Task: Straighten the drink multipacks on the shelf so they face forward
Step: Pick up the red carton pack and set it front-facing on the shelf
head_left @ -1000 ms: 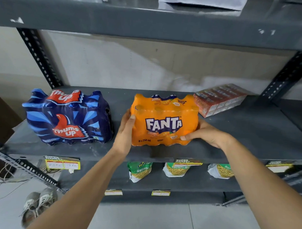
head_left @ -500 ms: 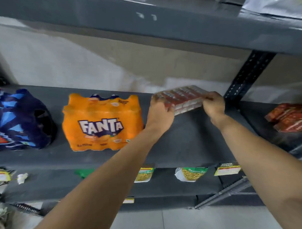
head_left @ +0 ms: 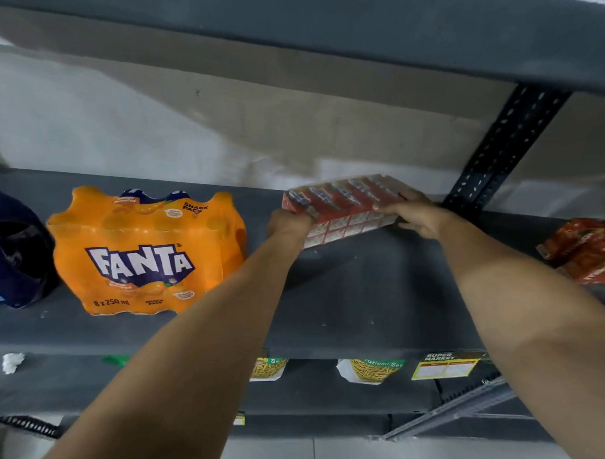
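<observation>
- My hands have left the Fanta multipack (head_left: 146,253), which now faces forward on the shelf (head_left: 360,310); that one looks finished.
- My left hand (head_left: 289,225) and right hand (head_left: 416,216) grip opposite ends of the red carton multipack (head_left: 343,205), lying skewed toward the shelf's back, just right of the Fanta.

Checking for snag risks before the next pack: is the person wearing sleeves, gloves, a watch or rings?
No. Both forearms are bare as far as shown: no sleeves or gloves. The left hand and right hand show no watch, bracelet or ring.
</observation>
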Action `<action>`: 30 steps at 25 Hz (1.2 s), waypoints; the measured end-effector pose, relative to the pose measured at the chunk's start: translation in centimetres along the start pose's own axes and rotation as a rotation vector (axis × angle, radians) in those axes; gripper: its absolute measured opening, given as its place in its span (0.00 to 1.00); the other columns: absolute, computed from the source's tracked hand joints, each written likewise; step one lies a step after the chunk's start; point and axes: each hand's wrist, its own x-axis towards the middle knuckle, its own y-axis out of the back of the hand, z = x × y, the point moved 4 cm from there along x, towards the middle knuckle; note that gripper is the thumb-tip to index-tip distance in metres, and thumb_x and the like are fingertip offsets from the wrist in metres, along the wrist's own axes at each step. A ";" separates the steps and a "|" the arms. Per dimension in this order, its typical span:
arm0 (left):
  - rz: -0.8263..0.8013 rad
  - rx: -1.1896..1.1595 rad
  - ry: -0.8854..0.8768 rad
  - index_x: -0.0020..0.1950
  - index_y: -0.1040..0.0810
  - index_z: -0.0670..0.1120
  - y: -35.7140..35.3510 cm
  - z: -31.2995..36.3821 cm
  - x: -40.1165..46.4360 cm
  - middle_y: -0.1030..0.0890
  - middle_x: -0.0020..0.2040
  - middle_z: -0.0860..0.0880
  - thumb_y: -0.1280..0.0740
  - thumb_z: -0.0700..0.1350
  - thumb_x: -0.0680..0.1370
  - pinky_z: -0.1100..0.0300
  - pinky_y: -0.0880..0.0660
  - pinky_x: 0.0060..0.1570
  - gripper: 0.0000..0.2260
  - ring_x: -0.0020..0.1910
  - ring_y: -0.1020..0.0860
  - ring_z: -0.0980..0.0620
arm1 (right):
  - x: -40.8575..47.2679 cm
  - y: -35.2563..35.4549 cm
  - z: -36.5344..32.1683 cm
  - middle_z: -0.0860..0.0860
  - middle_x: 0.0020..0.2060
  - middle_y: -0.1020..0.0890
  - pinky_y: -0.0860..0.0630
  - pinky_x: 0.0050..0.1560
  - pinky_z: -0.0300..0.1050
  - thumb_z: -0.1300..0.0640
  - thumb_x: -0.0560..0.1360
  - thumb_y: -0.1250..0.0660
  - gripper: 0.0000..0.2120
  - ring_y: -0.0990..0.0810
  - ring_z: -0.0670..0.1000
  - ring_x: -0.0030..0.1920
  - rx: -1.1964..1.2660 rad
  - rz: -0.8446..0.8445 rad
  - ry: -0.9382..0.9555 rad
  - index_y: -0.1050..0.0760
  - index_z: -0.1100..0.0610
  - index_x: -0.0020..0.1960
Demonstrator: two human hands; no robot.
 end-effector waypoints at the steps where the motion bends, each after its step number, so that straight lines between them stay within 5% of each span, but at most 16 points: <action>1: 0.005 0.018 -0.050 0.56 0.18 0.40 0.3 -0.2 -0.7 0.15 0.52 0.41 0.26 0.45 0.72 0.46 0.19 0.52 0.15 0.50 0.17 0.41 | -0.4 0.4 0.7 0.47 0.56 0.18 0.27 0.58 0.46 0.58 0.66 0.21 0.30 0.21 0.47 0.54 -0.050 -0.005 0.026 0.28 0.50 0.65; 4: -0.069 -0.055 -0.220 0.55 0.19 0.47 1.1 -2.2 -3.8 0.15 0.51 0.48 0.26 0.40 0.74 0.58 0.19 0.48 0.11 0.52 0.18 0.48 | -2.2 2.1 4.5 0.57 0.55 0.19 0.23 0.55 0.49 0.73 0.65 0.27 0.26 0.20 0.56 0.57 -0.035 0.160 0.115 0.25 0.57 0.59; 8: -0.053 0.065 -0.469 0.66 0.25 0.45 2.0 -5.7 -8.1 0.19 0.56 0.53 0.29 0.33 0.76 0.77 0.27 0.46 0.20 0.57 0.22 0.58 | -3.8 3.5 8.7 0.60 0.53 0.16 0.21 0.50 0.46 0.76 0.62 0.32 0.28 0.18 0.57 0.54 0.114 0.132 0.067 0.26 0.59 0.59; 11: -0.042 0.112 -0.474 0.64 0.23 0.46 1.8 -5.6 -8.6 0.19 0.54 0.56 0.28 0.41 0.76 0.79 0.28 0.42 0.16 0.53 0.22 0.60 | -4.2 3.4 7.4 0.53 0.45 0.14 0.21 0.39 0.40 0.78 0.59 0.32 0.36 0.17 0.56 0.52 0.126 0.013 0.087 0.27 0.52 0.61; 14: 0.009 0.187 -0.511 0.62 0.20 0.46 1.9 -4.5 -8.1 0.18 0.52 0.55 0.29 0.45 0.77 0.79 0.27 0.38 0.13 0.51 0.21 0.60 | -5.9 3.2 6.5 0.55 0.49 0.14 0.21 0.47 0.48 0.78 0.61 0.30 0.37 0.17 0.57 0.55 0.149 -0.035 0.087 0.28 0.46 0.59; 17: 0.025 0.241 -0.449 0.59 0.20 0.47 0.5 -2.6 -6.4 0.18 0.51 0.53 0.34 0.49 0.80 0.71 0.26 0.41 0.10 0.52 0.19 0.53 | -10.7 2.3 7.0 0.51 0.50 0.17 0.23 0.43 0.43 0.73 0.61 0.24 0.35 0.17 0.50 0.50 0.154 0.242 0.103 0.33 0.49 0.59; 19: -0.043 0.320 -0.308 0.60 0.21 0.47 -1.6 -0.3 -5.1 0.18 0.57 0.47 0.37 0.53 0.81 0.58 0.25 0.50 0.14 0.57 0.20 0.45 | -16.0 -1.2 7.8 0.44 0.46 0.19 0.27 0.37 0.37 0.59 0.57 0.17 0.36 0.20 0.43 0.42 0.067 0.455 0.163 0.36 0.46 0.56; 21: -0.219 0.272 -0.179 0.64 0.21 0.46 -2.9 1.1 -5.0 0.19 0.63 0.45 0.37 0.56 0.81 0.56 0.26 0.55 0.18 0.57 0.21 0.46 | -20.9 -5.8 8.5 0.41 0.44 0.20 0.26 0.37 0.37 0.54 0.57 0.18 0.33 0.20 0.42 0.41 0.042 0.395 0.269 0.35 0.43 0.53; 24: -0.391 0.046 -0.014 0.55 0.17 0.51 -1.1 -0.4 -8.1 0.13 0.52 0.50 0.39 0.69 0.75 0.55 0.25 0.54 0.25 0.48 0.16 0.50 | -22.7 -7.9 8.4 0.44 0.41 0.15 0.22 0.43 0.36 0.68 0.66 0.28 0.22 0.17 0.43 0.42 0.032 0.080 0.400 0.22 0.43 0.49; 26: -0.342 -0.049 -0.023 0.52 0.18 0.57 0.9 -2.8 -10.4 0.12 0.44 0.56 0.36 0.75 0.66 0.59 0.23 0.44 0.27 0.40 0.14 0.57 | -19.7 -4.4 8.0 0.47 0.37 0.14 0.20 0.45 0.40 0.75 0.69 0.33 0.22 0.16 0.46 0.39 0.122 0.216 0.337 0.16 0.47 0.42; 28: -0.324 -0.081 -0.112 0.56 0.21 0.58 1.3 -4.4 -11.7 0.13 0.47 0.57 0.29 0.72 0.63 0.63 0.23 0.40 0.27 0.42 0.15 0.59 | -15.2 -0.6 6.5 0.54 0.46 0.16 0.22 0.51 0.45 0.76 0.72 0.36 0.19 0.18 0.51 0.45 0.237 0.354 0.253 0.19 0.55 0.53; 30: -0.358 -0.133 -0.169 0.56 0.20 0.58 1.1 -4.6 -11.2 0.13 0.51 0.55 0.26 0.60 0.70 0.62 0.22 0.42 0.16 0.47 0.14 0.56 | -10.6 1.1 4.5 0.55 0.60 0.21 0.25 0.58 0.47 0.65 0.78 0.35 0.17 0.22 0.51 0.57 0.359 0.276 0.193 0.26 0.55 0.65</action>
